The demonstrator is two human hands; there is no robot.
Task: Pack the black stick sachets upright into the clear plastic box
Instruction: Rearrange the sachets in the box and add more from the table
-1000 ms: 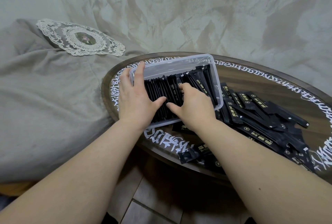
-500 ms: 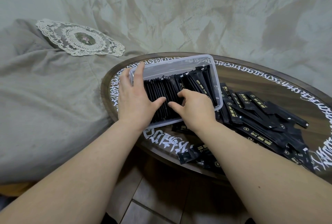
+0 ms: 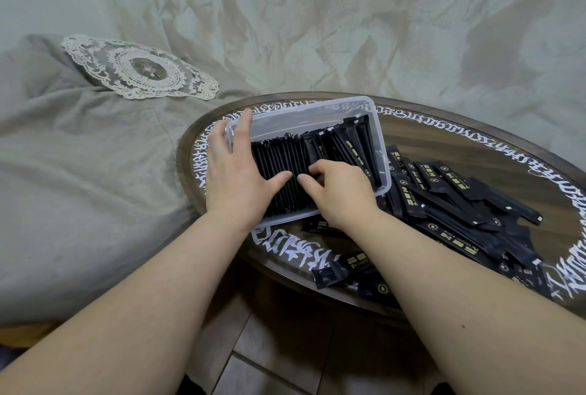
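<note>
Since the frame a second ago we see little change: the right hand (image 3: 341,187) has drawn slightly back toward the near wall of the box, its fingers curling further into the sachets, while the left hand (image 3: 236,172) has stayed where it was.

The largest thing we see is the grey, wrinkled cloth (image 3: 79,172) to the left, soft and matte, with a round cream lace doily (image 3: 142,69) lying on it. Next comes the round table (image 3: 459,141), dark wood under a glossy top, ringed with white ornate lettering. On its left part sits the clear plastic box (image 3: 348,109), rectangular with rounded corners and a thin lip, its far end tilted up. Inside it the packed sachets (image 3: 285,157) stand on edge in a tight row against the left wall, slim, flat and glossy black, while those at the right end lean over. The loose sachets (image 3: 444,191) lie in a heap on the table just right of the box, some showing gold print.

We see the left hand spread flat, fingers over the box's left rim and thumb pressing the row. The right hand's fingers are curled round the sachet tops at the row's middle.
</note>
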